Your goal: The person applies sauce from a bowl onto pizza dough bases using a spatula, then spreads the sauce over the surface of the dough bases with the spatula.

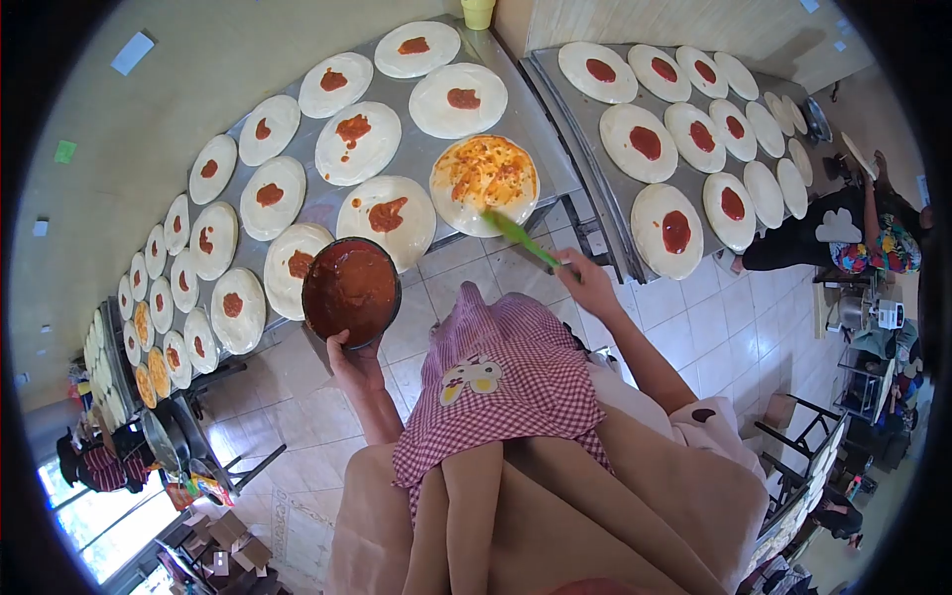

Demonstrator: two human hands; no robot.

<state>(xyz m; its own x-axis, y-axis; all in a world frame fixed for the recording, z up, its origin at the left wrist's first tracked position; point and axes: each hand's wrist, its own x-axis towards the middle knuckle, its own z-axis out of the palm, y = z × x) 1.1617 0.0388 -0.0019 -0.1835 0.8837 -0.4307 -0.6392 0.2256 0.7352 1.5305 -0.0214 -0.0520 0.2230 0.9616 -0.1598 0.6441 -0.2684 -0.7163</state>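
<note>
My left hand [359, 369] grips a dark bowl of red sauce [351, 290] by its near rim, in front of the table edge. In my right hand [585, 282] is a green spatula [519, 238], its fingers closed round the handle. The spatula's blurred head is over the near edge of a dough round [486, 178] with orange-red sauce spread across most of it. Beside it, another dough round [402, 233] carries an unspread patch of sauce. The bowl partly hides a further dough round [288, 266].
More sauced dough rounds cover the metal table [540, 109] and a second metal table [625, 248] to the right. A yellow container [478, 13] stands at the far corner. Co-workers [843, 228] appear at the right and far left. Cardboard boxes [233, 540] sit at lower left.
</note>
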